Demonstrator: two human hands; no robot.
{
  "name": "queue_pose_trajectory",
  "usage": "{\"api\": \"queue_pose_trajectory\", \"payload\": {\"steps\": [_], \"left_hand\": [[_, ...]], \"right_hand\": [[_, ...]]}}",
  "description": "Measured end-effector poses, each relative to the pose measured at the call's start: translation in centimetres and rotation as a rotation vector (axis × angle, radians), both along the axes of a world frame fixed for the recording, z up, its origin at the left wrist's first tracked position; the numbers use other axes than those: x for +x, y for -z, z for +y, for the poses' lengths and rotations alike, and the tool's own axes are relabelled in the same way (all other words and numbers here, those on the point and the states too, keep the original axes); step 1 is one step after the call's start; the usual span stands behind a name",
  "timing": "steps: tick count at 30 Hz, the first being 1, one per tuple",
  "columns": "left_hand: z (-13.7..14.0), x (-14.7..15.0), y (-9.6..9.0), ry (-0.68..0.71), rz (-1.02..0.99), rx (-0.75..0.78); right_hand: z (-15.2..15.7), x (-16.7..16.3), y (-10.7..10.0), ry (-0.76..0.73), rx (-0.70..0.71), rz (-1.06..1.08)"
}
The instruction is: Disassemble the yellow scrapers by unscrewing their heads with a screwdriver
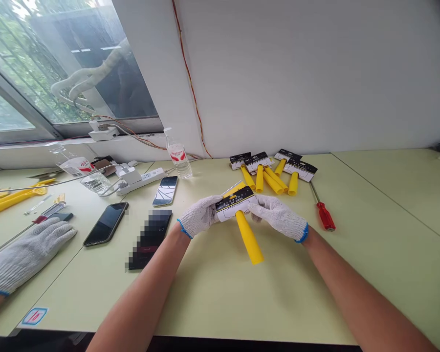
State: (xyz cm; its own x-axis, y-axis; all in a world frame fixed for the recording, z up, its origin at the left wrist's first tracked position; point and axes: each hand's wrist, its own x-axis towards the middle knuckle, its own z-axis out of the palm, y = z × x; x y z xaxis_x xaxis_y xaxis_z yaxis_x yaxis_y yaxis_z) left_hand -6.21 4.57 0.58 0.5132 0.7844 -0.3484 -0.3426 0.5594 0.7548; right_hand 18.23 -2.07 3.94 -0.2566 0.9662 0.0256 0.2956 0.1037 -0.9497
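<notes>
Both of my hands wear white knit gloves with blue cuffs. Between them is a yellow-handled scraper (pixel 250 239), its head covered by a black-and-white printed card (pixel 236 201). My left hand (pixel 201 215) is closed on the card's left end, and my right hand (pixel 278 215) pinches its right end. The handle points down toward me, above the table. Just beyond my hands lie several more yellow-handled scrapers (pixel 275 181) with similar cards, in a loose pile. To the right of them a red-handled screwdriver (pixel 325 216) rests on the table.
A co-worker's gloved hand (pixel 33 252) rests at far left, near yellow tools (pixel 14 198). Phones (pixel 106 224) (pixel 165 190) and a partly pixelated dark device (pixel 152 239) lie left of my arms. Behind them are a power strip (pixel 141 180) and water bottles (pixel 179 159) (pixel 80 168).
</notes>
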Motion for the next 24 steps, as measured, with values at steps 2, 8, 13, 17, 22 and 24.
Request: {"api": "queue_pose_trajectory", "payload": {"steps": [2, 8, 13, 17, 22, 24], "left_hand": [[0.2, -0.5, 0.0, 0.011, 0.005, 0.021], [1.7, -0.2, -0.7, 0.022, 0.075, 0.209], [3.3, 3.4, -1.6, -0.047, 0.078, 0.297], [4.0, 5.7, -1.9, -0.138, -0.01, 0.302], [4.4, 5.9, -1.4, -0.123, -0.013, 0.265], [4.4, 5.4, -1.3, -0.094, 0.044, 0.325]], "right_hand": [[0.0, 0.1, -0.2, -0.003, 0.02, 0.009], [0.5, 0.3, 0.3, 0.027, 0.084, 0.006], [1.3, 0.9, 1.6, 0.127, 0.148, -0.033], [1.5, 1.9, 2.0, 0.15, 0.164, -0.077], [1.4, 2.6, 2.6, 0.117, 0.215, -0.102], [1.3, 2.6, 2.7, 0.107, 0.229, -0.122]]}}
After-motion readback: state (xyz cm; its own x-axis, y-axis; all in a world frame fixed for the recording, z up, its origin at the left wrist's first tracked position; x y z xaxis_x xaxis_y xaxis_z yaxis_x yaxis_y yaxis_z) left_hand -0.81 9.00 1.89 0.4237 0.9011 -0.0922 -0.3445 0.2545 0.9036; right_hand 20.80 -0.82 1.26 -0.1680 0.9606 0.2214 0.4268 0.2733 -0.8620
